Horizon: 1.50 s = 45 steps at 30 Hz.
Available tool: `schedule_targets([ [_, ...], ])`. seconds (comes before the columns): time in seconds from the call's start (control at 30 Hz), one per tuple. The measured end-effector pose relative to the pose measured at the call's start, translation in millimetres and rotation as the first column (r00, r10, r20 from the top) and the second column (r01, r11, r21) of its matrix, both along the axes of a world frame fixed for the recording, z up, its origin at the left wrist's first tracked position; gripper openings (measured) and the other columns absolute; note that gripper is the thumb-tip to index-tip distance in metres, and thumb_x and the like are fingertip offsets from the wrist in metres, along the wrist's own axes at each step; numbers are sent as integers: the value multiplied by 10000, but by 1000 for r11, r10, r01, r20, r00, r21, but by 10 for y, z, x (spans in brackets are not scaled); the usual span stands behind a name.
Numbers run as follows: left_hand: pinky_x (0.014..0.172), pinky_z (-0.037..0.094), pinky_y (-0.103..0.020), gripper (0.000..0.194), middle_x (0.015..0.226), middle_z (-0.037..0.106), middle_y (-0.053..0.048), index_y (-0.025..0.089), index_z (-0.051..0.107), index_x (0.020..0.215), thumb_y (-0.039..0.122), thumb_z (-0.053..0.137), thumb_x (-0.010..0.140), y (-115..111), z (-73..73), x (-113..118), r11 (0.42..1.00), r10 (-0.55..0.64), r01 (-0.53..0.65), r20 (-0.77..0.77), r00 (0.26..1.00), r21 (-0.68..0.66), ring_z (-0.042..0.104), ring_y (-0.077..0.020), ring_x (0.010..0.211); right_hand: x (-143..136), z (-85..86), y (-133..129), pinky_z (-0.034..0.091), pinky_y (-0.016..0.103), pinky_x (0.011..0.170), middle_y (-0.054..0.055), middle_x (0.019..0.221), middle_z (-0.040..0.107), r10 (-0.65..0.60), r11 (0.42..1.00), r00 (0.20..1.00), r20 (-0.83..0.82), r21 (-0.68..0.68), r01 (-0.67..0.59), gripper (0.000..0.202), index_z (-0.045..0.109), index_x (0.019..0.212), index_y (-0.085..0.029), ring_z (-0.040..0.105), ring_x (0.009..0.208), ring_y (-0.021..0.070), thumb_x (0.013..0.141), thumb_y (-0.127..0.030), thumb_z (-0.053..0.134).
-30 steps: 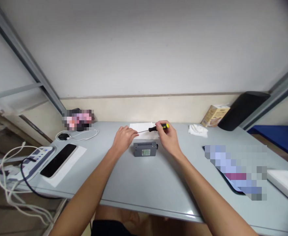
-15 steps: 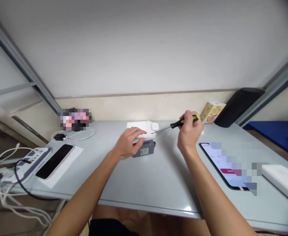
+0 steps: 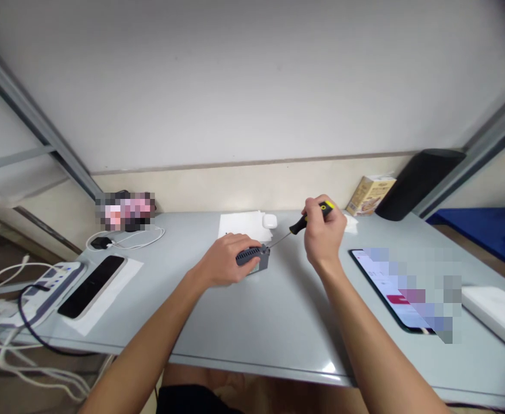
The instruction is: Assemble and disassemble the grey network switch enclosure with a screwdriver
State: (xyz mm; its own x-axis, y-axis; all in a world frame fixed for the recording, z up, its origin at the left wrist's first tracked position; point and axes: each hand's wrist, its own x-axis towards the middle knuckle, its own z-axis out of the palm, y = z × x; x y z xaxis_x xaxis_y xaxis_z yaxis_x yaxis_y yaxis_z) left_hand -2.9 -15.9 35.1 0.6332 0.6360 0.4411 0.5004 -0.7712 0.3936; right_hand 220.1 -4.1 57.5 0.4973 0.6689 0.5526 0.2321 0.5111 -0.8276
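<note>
My left hand (image 3: 223, 261) is closed around a small dark grey box with vent slots (image 3: 262, 263), its fingers over the far side and its thumb across the near face. The box stands on the grey table (image 3: 252, 328), and the hand hides its left part. In my right hand (image 3: 324, 233) is a screwdriver (image 3: 300, 225) with a black and yellow handle. It slants down to the left, its tip at the top right corner of the box. Whether the tip sits in a screw is too small to tell.
White paper (image 3: 240, 223) and a white earbud case (image 3: 270, 221) lie behind the box. To the right are a lit phone (image 3: 381, 282), a carton (image 3: 370, 195) and a black cylinder (image 3: 420, 184). A dark phone (image 3: 92, 286) and a power strip (image 3: 47, 296) are on the left.
My left hand has gone from resting at the box to gripping it, and the box has turned slightly. The screwdriver has come down and left, its tip now at the box's corner.
</note>
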Motion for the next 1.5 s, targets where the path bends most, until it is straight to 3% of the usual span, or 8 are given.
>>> schedule_targets([
  [0.47, 899, 544, -370, 211, 1049, 793, -52, 228, 746, 1137, 266, 589, 1001, -10, 10, 18, 999, -33, 33, -9, 999, 11, 741, -208, 967, -20, 50, -54, 377, 280, 581, -38, 633, 468, 58, 998, 994, 88, 1, -58, 314, 522, 686, -234, 432, 601, 131, 940, -389, 621],
  [0.6, 897, 544, -368, 229, 1083, 799, -58, 238, 759, 1161, 275, 583, 1018, -13, 11, 20, 999, -26, 27, -44, 999, 29, 744, -212, 1002, -56, 65, -79, 452, 302, 651, -5, 811, 555, 127, 989, 981, 143, 63, -138, 211, 608, 931, -245, 524, 709, 155, 973, -450, 633],
  [0.73, 924, 538, -376, 241, 1161, 801, -58, 248, 765, 1185, 255, 570, 1044, -1, -7, 25, 997, -52, 54, -42, 998, 48, 739, -215, 1055, -114, 68, -106, 465, 322, 658, 5, 881, 535, 209, 967, 960, 185, 104, -231, 299, 567, 1215, -285, 521, 723, 166, 1012, -501, 605],
  [0.87, 922, 528, -384, 219, 1174, 804, -49, 242, 766, 1171, 245, 583, 1052, 15, -46, 33, 996, -59, 59, -11, 998, 67, 736, -210, 1064, -115, 110, -137, 482, 329, 687, 15, 909, 591, 357, 922, 918, 173, 92, -376, 311, 600, 1234, -299, 556, 769, 175, 1020, -525, 595],
  [1.07, 930, 531, -389, 215, 1177, 797, -57, 238, 762, 1140, 245, 564, 1057, 25, -103, 49, 996, -55, 53, 15, 998, 71, 730, -209, 1071, -50, 162, -153, 506, 342, 741, 33, 982, 653, 588, 802, 803, 97, 56, -594, 317, 643, 1187, -303, 610, 872, 195, 978, -540, 663],
  [1.27, 916, 535, -391, 226, 1146, 785, -73, 229, 757, 1097, 239, 535, 1057, 26, -150, 79, 995, -59, 56, 25, 998, 87, 715, -206, 1022, -122, 43, -43, 441, 283, 636, -20, 851, 545, 304, 945, 952, 38, 115, -306, 378, 521, 998, -278, 479, 684, 137, 921, -584, 731],
  [1.4, 889, 530, -376, 214, 1126, 778, -72, 214, 750, 1087, 215, 539, 1050, 27, -177, 83, 992, -68, 61, 62, 996, 115, 701, -193, 988, -103, -52, 27, 460, 302, 670, -7, 854, 511, 299, 950, 954, -19, 100, -296, 439, 531, 1040, -285, 503, 716, 157, 1004, -718, 469],
  [1.5, 897, 534, -377, 218, 1130, 771, -79, 212, 753, 1088, 217, 539, 1050, 34, -198, 81, 991, -70, 60, 74, 995, 122, 690, -194, 976, -57, -36, 26, 458, 294, 666, 13, 897, 539, 301, 952, 953, -11, 57, -300, 444, 624, 1052, -271, 522, 739, 157, 1018, -682, 458],
])
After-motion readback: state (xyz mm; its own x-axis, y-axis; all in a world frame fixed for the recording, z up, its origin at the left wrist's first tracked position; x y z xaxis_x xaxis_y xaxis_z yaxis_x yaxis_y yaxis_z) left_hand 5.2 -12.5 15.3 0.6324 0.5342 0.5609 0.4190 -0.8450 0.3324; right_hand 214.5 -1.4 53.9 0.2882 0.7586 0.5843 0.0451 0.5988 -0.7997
